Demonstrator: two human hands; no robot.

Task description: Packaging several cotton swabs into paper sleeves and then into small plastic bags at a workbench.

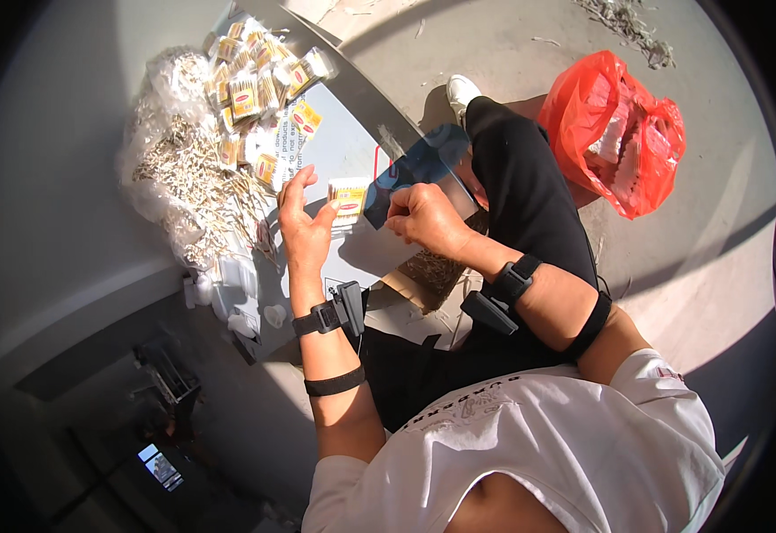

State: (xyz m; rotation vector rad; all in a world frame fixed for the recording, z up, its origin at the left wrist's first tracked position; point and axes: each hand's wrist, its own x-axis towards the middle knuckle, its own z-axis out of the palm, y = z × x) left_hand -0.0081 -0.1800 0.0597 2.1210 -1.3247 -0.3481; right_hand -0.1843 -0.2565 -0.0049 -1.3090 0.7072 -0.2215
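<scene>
A small clear pack of cotton swabs (348, 201) with a yellow and white label is over the grey work surface, between my two hands. My left hand (306, 226) is at its left side, fingers stretched and apart. The thumb tip overlaps the pack's lower left edge; whether it presses on it I cannot tell. To the right of the pack, my right hand (428, 220) is closed, thumb and fingers pressed together. What it pinches, if anything, is hidden. Beyond my left hand is a heap of similar swab packs (244, 96).
Loose cotton swabs (184, 169) spill from a clear plastic bag (178, 67) at the left. An open cardboard box (415, 289) is below my right hand. A red plastic bag (614, 133) stands on the floor at right. Dark-trousered legs (530, 195) border the work surface.
</scene>
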